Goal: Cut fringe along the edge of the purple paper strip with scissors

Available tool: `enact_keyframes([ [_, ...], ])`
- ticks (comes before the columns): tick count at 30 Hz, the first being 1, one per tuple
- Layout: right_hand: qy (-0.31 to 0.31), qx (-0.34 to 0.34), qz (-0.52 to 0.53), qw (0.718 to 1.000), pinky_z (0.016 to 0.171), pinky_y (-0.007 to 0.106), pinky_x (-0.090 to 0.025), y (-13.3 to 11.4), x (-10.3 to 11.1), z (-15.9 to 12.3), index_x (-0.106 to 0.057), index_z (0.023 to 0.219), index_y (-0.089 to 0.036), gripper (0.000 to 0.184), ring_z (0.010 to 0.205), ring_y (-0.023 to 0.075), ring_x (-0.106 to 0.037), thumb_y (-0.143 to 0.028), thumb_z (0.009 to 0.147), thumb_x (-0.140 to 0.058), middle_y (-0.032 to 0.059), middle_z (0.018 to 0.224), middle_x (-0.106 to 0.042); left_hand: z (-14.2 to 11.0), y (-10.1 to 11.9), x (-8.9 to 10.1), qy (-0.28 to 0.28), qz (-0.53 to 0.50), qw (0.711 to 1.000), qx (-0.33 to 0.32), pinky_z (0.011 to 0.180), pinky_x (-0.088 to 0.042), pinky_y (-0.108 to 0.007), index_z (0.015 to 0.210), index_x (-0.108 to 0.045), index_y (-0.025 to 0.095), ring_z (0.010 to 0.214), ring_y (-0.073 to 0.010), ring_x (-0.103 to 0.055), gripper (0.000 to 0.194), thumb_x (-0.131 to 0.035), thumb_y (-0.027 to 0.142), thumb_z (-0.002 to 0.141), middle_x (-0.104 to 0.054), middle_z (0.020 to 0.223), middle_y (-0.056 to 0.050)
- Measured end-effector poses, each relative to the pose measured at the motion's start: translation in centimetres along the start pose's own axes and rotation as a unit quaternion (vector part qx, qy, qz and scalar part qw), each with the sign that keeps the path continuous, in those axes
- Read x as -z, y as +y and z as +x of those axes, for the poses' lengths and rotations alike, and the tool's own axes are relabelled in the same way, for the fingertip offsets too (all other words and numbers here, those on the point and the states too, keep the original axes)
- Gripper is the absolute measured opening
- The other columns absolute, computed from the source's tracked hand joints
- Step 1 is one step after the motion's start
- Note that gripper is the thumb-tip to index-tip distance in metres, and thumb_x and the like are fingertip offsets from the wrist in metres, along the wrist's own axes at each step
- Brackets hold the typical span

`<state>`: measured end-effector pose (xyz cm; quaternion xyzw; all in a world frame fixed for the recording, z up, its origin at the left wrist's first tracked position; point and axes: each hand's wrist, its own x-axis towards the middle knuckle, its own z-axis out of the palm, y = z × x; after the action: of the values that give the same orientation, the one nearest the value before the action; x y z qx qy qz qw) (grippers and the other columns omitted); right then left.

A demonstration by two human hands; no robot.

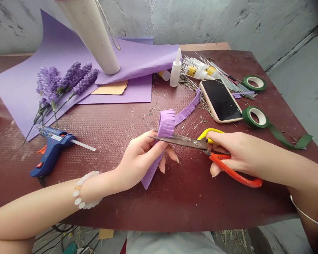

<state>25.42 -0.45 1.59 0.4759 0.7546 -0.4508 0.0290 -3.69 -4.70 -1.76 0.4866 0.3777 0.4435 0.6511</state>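
My left hand [141, 158] pinches a folded strip of purple crepe paper [166, 123] with a fringed upper edge; the strip trails up to the right across the table. My right hand [235, 153] grips scissors [201, 144] with one yellow and one red handle. Their blades point left and close on the paper just above my left fingers. Both hands hover over the dark red table [175, 197].
A blue glue gun [51, 148] lies at left. Paper lavender stems [60, 84] rest on purple sheets [16, 88]. A white cone [95, 35] stands behind them. Glue bottle [175, 70], phone [221, 100], two green tape rolls [254, 116] and thin wires lie at right.
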Motion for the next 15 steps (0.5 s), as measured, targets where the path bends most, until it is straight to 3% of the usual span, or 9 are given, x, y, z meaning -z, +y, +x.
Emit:
enact_keyframes([
  [6,0.083,0.065,-0.075,0.992,0.059,0.036,-0.043,1.02,-0.38,0.44,-0.052,0.085,-0.032,0.054,0.057,0.0246,-0.063,-0.081,0.095,-0.074,-0.0028,0.072,-0.070,0.10,0.02,-0.10,0.012,0.016,1.000,0.019,0.052,-0.057,-0.026,0.098,-0.069,0.019,0.048,-0.0125,-0.067,0.035,-0.083,0.050,0.108,-0.087,0.082,-0.005],
  [15,0.100,0.072,-0.097,0.988,0.056,0.036,-0.035,0.89,-0.87,0.33,-0.044,0.082,-0.034,0.060,0.050,0.0226,-0.052,-0.087,0.099,-0.066,-0.0040,0.065,-0.064,0.12,0.13,-0.11,0.016,0.017,0.999,0.024,0.051,-0.056,-0.025,0.095,-0.069,0.019,0.048,-0.0116,-0.067,0.038,-0.084,0.051,0.107,-0.087,0.083,-0.005],
])
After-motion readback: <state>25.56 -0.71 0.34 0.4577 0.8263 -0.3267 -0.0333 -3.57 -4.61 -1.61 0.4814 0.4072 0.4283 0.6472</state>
